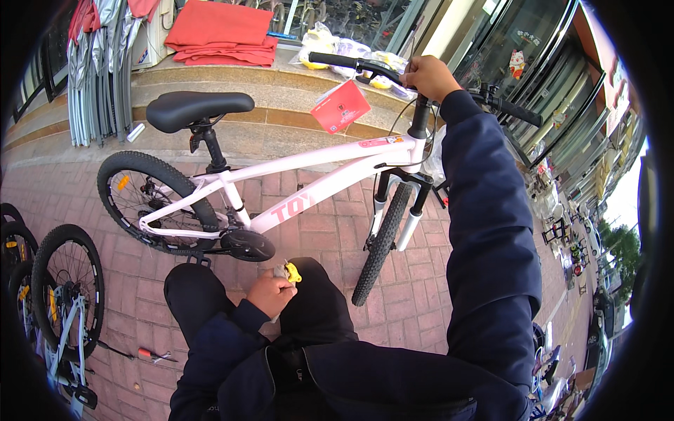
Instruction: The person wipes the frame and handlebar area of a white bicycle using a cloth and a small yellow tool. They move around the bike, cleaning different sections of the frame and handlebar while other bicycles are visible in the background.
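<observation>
On the far side, the right grip (430,77) clasps the handlebar (365,66) of a pale-pink bicycle (319,186); near, the left grip (271,294) pinches a yellow object (293,273).

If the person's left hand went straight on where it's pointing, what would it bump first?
Probably the pink bicycle frame, toward its front end, though depth is hard to judge.

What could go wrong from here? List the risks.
The bike may tip if the right hand loses the handlebar. The small yellow thing could slip from the left hand. The pedal, close to the left knee, might catch it.
</observation>
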Demonstrator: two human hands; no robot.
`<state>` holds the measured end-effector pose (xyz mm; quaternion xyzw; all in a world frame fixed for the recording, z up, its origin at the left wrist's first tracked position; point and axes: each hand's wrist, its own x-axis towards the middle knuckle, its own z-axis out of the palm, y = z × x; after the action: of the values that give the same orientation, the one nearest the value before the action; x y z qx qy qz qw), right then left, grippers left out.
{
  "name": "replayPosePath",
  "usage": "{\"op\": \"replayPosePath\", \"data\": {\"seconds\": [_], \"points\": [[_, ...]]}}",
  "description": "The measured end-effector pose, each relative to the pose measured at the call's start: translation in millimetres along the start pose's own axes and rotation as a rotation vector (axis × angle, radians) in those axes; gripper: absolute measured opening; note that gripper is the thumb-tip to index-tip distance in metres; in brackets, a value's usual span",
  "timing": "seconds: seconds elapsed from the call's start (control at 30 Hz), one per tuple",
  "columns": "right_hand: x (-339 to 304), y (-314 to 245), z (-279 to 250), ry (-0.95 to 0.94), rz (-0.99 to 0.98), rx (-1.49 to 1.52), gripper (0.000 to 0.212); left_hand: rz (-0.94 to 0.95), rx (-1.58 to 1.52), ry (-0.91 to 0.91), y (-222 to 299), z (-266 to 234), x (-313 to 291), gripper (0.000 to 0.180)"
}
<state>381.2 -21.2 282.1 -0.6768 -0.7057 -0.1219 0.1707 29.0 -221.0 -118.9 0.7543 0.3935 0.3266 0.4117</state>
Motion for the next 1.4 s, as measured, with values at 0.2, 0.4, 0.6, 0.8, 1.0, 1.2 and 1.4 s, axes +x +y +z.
{"op": "replayPosePath", "data": {"seconds": [0.2,0.4,0.6,0.8,1.0,1.2,1.4], "points": [[1.5,-1.0,1.0,0.028,-0.015,-0.062,0.031,0.003,-0.014,0.008,-1.4,-0.2,-0.7,0.020],[0.9,-4.9,-2.9,-0.002,-0.025,-0.142,0.031,-0.022,0.022,-0.026,0.7,-0.8,-0.5,0.021],[1.7,-8.2,-6.3,-0.035,0.018,-0.187,0.034,-0.039,0.033,-0.032,1.3,-1.6,-1.2,0.022],[11.0,-14.5,0.4,-0.027,-0.061,-0.442,0.032,-0.020,0.025,-0.034,1.6,-1.8,-1.2,0.022],[19.1,-22.2,-5.1,-0.218,0.070,-0.386,0.033,-0.018,0.032,-0.029,-0.1,-1.2,-2.5,0.022],[12.2,-28.6,4.1,-0.051,0.098,-0.479,0.034,-0.008,0.054,-0.059,-5.5,-0.7,-1.9,0.022],[7.8,-27.7,9.0,-0.049,0.020,-0.569,0.031,-0.020,0.054,-0.056,-4.9,1.5,-2.3,0.022]]}}
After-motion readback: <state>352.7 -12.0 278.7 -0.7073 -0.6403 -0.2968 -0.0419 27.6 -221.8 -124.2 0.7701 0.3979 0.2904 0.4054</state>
